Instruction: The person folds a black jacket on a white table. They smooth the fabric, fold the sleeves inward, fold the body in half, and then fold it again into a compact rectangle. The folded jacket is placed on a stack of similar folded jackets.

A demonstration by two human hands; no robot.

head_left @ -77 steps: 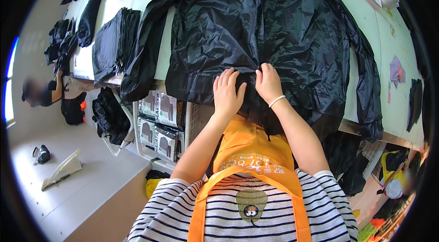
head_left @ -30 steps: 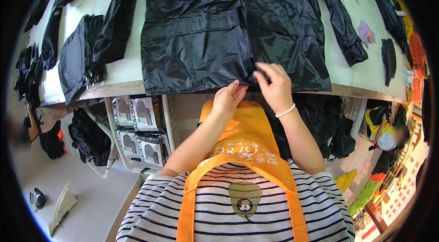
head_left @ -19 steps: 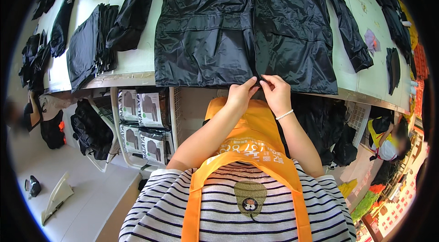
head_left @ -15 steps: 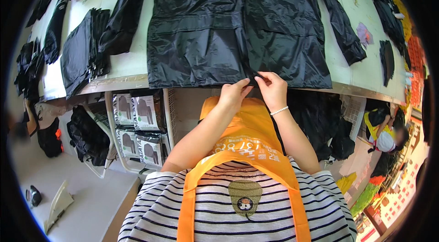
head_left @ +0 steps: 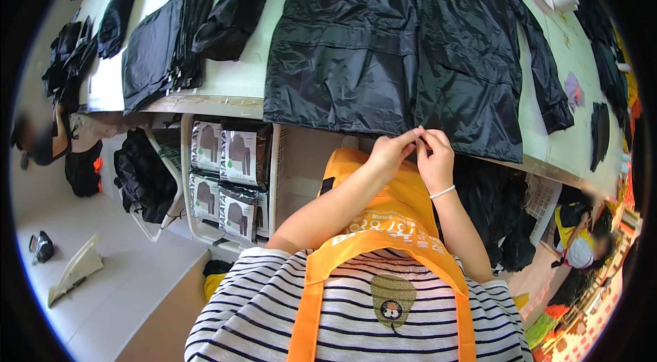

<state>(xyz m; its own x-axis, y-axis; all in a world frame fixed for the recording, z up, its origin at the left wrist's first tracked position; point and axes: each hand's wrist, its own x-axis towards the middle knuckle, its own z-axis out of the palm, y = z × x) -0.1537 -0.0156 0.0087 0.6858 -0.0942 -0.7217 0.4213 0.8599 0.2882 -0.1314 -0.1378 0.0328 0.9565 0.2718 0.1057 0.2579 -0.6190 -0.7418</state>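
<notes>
I see left hand (head_left: 390,151) pinching jacket (head_left: 383,54) hem at table (head_left: 239,81) edge | right hand (head_left: 434,157) pinching same spot, fingertips touching | jacket spread flat, front closed | folded pile (head_left: 161,47) left

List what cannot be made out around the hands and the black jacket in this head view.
- Zipper end at the black jacket hem: covered by left hand and right hand.
- Jacket collar: cut off by the top edge.
- Stacked black garments: kind unclear, folded.
- Packets in the white rack: contents too small.
</notes>
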